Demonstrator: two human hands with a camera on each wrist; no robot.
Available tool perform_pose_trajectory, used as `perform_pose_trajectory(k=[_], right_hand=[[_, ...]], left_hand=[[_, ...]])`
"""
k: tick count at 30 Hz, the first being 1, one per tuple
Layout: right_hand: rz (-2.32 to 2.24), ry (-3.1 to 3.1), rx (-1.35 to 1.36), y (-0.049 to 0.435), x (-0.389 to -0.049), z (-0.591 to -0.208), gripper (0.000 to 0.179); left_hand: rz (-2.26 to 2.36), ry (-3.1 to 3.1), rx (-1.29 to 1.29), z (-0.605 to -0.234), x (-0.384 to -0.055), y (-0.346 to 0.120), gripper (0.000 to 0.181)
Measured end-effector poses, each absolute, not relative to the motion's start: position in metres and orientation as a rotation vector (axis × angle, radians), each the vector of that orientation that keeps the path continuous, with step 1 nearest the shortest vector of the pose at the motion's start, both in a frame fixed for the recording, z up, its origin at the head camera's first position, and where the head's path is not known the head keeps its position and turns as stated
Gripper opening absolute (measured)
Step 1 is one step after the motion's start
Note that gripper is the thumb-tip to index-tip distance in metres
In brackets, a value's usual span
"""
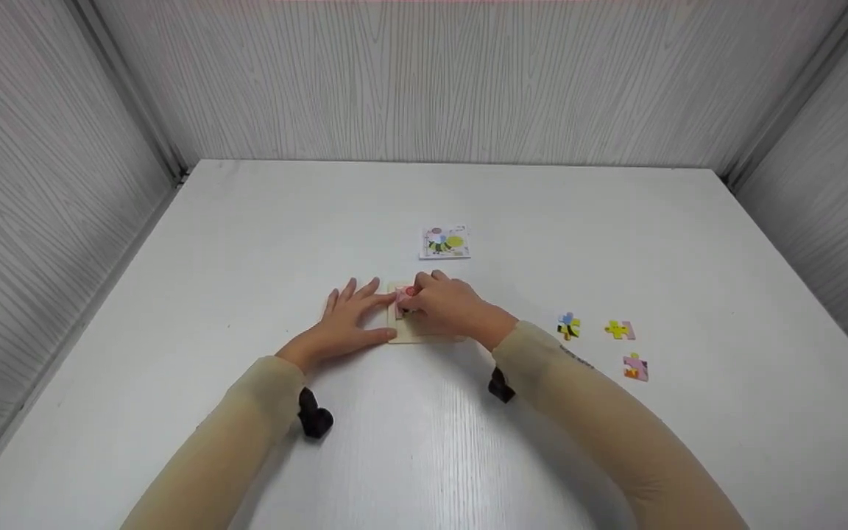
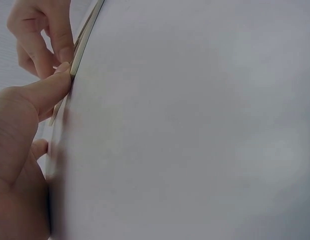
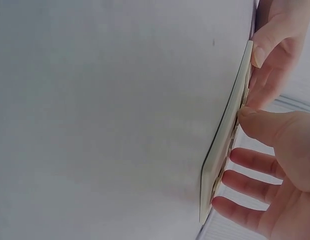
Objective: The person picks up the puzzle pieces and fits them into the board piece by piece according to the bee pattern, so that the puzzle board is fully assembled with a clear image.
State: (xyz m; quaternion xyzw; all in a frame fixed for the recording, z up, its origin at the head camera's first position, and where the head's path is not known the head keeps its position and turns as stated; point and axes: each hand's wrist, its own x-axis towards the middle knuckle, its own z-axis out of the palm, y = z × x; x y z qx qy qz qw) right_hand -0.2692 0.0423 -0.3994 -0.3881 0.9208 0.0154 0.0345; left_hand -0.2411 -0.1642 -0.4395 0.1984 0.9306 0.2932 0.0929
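A shallow wooden puzzle tray [image 1: 417,340] lies on the table, mostly under my right hand. At the tray's upper left, a pink puzzle piece [image 1: 400,303] with a red spot shows between my hands. My right hand [image 1: 455,303] bends over it, thumb and index finger pinching this piece low over the tray. Its other fingertips [image 3: 240,156] rest along the tray. My left hand [image 1: 347,324] spreads flat at the left side, index fingertip at the piece and thumb at the tray's lower edge. The piece's right part is hidden under the right hand.
Behind the tray lies a square bee picture [image 1: 444,243]. To the right are three loose pieces: a blue-and-yellow one [image 1: 569,326], a yellow one [image 1: 619,330] and a pink one [image 1: 635,367]. Wood-grain panels [image 1: 424,81] stand behind and beside the table.
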Motion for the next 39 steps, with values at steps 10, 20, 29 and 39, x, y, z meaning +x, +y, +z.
perform_pose_trajectory(k=[10,20,29,39], right_hand=[[0.045,2.773,-1.208,0.047,-0.272,-0.401,0.035],[-0.324,2.707,-1.024,0.061,-0.276,-0.398,0.048],[-0.457,2.69,-0.944,0.083,-0.276,-0.392,0.049],[-0.511,2.709,-0.995,0.109,-0.277,-0.388,0.049]], left_hand=[[0.853,2.767,0.582,-0.439,-0.242,-0.162,0.066],[0.854,2.767,0.581,-0.44,-0.241,-0.163,0.066],[0.845,2.769,0.604,-0.438,-0.241,-0.163,0.067],[0.848,2.763,0.592,-0.438,-0.241,-0.164,0.068]])
